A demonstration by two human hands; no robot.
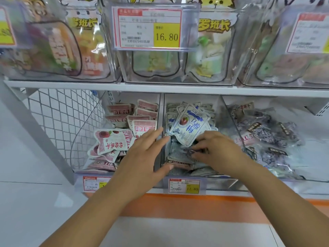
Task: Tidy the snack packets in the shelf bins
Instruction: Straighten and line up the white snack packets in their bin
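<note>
Blue-white packet (188, 126), mid bin (219, 182) — against R hand (219, 151), fingers curled, grip unclear; L hand (142, 157) spread.

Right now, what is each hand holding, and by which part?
Left hand holds nothing, fingers straight. Right hand seems to pinch the raised blue-and-white packet by its lower edge.

Two hands (142, 157) (219, 150), three lower bins (85, 172) (220, 111) (313, 122) of snack packets (188, 125), three upper bins (110, 76) (178, 79) (249, 82), five price tags (149, 26).
</note>
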